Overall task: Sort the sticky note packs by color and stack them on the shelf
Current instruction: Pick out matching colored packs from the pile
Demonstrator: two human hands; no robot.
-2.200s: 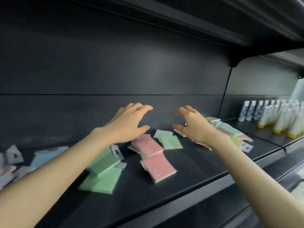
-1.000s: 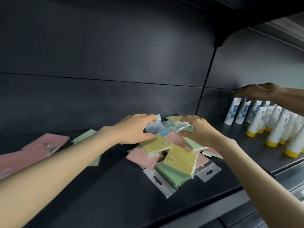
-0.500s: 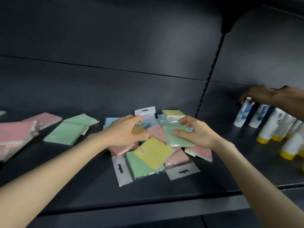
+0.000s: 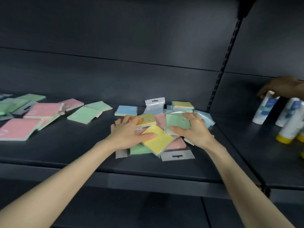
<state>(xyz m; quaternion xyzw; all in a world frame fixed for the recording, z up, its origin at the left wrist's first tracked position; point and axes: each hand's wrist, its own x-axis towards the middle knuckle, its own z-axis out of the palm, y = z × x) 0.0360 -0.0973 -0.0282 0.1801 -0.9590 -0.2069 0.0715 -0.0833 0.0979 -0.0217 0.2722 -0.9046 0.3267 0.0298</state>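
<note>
- The right hand (image 4: 194,130) is gripping a green pack (image 4: 176,122) on the mixed pile (image 4: 176,144), thumb along its near edge, fingers curled over the far one.
- The left hand (image 4: 130,132) is lying spread and fairly flat on that pile, fingertips touching a yellow-topped pack (image 4: 146,120), thumb resting on a yellow pack (image 4: 158,142) (no clear grip).
- Pink packs (image 4: 42,111) and loose green packs (image 4: 86,113) are lying further left on the shelf (image 4: 74,153).
- Another person's hand (image 4: 283,86) is touching white bottles (image 4: 264,109) at right.

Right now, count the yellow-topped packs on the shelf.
3. Front yellow pack touches the left hand; middle yellow pack under its fingers; back yellow pack at the pile's rear. More may be hidden.
</note>
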